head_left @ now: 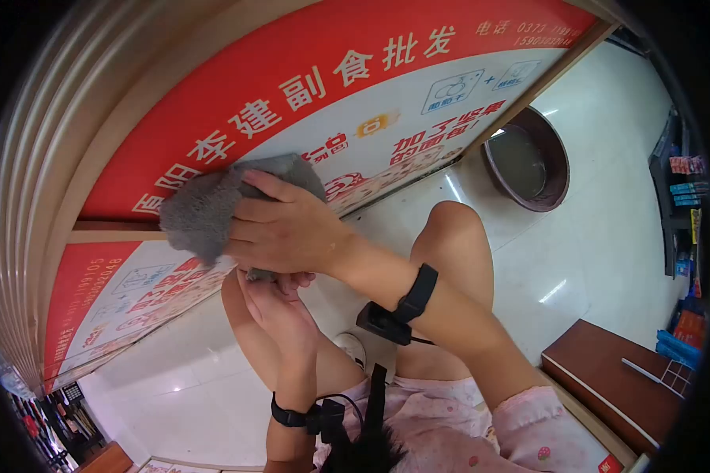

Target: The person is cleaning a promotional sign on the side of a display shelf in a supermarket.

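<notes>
A grey fluffy cloth lies against the red and white printed panel, near the panel's lower left edge. My right hand is on the cloth, its fingers wrapped over it. Just below is my left hand, palm turned up, with its fingers curled at the cloth's lower edge; a bit of grey cloth shows at the fingertips. A second printed panel stands to the left, beneath the cloth.
A dark round basin holding murky water stands on the pale tiled floor. At the lower right is a brown wooden box-like piece. Shelves with packaged goods line the right edge. My bent knees are below the panel.
</notes>
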Available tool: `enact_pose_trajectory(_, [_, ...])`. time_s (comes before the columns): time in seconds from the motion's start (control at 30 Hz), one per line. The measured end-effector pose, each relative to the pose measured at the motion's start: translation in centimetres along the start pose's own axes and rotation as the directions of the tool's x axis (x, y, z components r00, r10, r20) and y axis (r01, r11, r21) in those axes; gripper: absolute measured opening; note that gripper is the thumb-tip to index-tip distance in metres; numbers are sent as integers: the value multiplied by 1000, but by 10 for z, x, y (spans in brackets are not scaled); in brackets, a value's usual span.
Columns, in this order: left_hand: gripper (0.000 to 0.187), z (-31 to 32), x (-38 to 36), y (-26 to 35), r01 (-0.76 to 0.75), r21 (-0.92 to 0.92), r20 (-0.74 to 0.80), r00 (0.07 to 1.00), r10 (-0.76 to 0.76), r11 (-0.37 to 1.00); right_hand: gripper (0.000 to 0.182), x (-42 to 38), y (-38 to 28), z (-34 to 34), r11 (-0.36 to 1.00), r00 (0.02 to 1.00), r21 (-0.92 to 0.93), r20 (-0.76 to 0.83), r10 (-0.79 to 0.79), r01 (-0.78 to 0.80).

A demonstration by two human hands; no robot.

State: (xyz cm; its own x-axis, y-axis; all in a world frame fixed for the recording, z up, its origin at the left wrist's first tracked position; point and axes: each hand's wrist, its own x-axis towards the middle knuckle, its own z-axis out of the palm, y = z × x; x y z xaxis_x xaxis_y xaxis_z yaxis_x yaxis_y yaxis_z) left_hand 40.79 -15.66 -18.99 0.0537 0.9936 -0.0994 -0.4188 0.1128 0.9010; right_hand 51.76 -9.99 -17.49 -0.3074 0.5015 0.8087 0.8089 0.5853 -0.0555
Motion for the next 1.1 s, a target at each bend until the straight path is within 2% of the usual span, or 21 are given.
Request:
enact_pose_trajectory(0.07, [37,-7,1,-7,25,-26,-42,999,-26,999,8,-19,-3,13,1000,1000,-7,21,-5,5])
enact_pose_trajectory(0.13, [34,-37,2,-36,150,-23,-77,985,-152,988,9,-49,-8,22,997,975,-8,212,71,-71])
enact_pose_trajectory(0.17, [34,-43,-1,-41,143,-22,-74,987,-144,990,9,-67,-8,29,998,977,-11,205,68,-67])
enact_pose_trajectory(0.23, [22,-54,-13,-50,295,36,-159,945,-286,955,3,-97,-9,37,993,984,-41,141,113,-108])
enact_pose_trajectory(0.33, [22,-60,-15,-55,269,9,-121,956,-267,963,8,-77,-4,11,995,961,-92,270,58,-34])
enact_pose_trajectory(0.37, [26,-60,-13,-55,249,-6,-98,964,-248,969,8,-63,-2,1,995,961,-94,270,64,-39])
enact_pose_trajectory(0.43, [26,-48,-10,-46,206,-46,-47,977,-208,977,7,-23,2,-12,998,998,-59,61,14,-11])
enact_pose_trajectory(0.5, [26,-35,-9,-31,181,-86,6,983,-181,980,7,10,0,-9,1000,992,-14,-128,13,-14])
enact_pose_trajectory(0.53, [26,-29,-7,-22,67,201,-89,995,-50,977,7,23,-6,-1,1000,980,22,-197,18,-14])
enact_pose_trajectory(0.57, [26,-24,-7,-15,-19,477,-129,987,91,879,7,30,-13,8,999,966,47,-257,33,-22])
enact_pose_trajectory(0.6, [26,-17,-8,-10,2,476,-110,992,57,879,7,30,-18,21,998,969,27,-241,56,-51])
enact_pose_trajectory(0.67, [31,-6,-10,-6,28,128,-242,970,4,991,4,14,-25,46,996,959,62,-272,78,-63])
enact_pose_trajectory(0.7, [31,-6,-9,-12,52,132,-224,974,-21,990,4,1,-27,51,995,960,44,-264,98,-90])
enact_pose_trajectory(0.77, [31,-11,-7,-27,102,-28,-311,945,-105,994,4,-26,-30,60,987,966,98,-213,144,-126])
enact_pose_trajectory(0.8, [31,-21,-11,-38,114,-19,-304,946,-114,993,4,-41,-28,59,985,964,93,-213,159,-142])
enact_pose_trajectory(0.87, [25,-51,-24,-63,350,63,-203,921,-332,934,7,-77,-29,56,969,979,154,-42,199,-191])
enact_pose_trajectory(0.9, [25,-57,-31,-75,360,76,-199,919,-340,930,7,-95,-31,56,967,975,150,-44,216,-207])
enact_pose_trajectory(0.97, [18,-62,-45,-96,549,-41,-159,821,-548,835,11,-129,-36,61,923,944,210,146,297,-323])
enact_pose_trajectory(1.0, [18,-60,-48,-103,552,-36,-159,820,-550,833,11,-142,-38,68,921,942,210,144,303,-328])
enact_pose_trajectory(1.07, [14,-58,-49,-114,619,-30,-302,742,-598,784,17,-167,-45,86,679,790,412,225,570,-607])
enact_pose_trajectory(1.1, [14,-60,-47,-120,619,-24,-311,741,-594,785,17,-182,-47,97,672,788,421,225,573,-609])
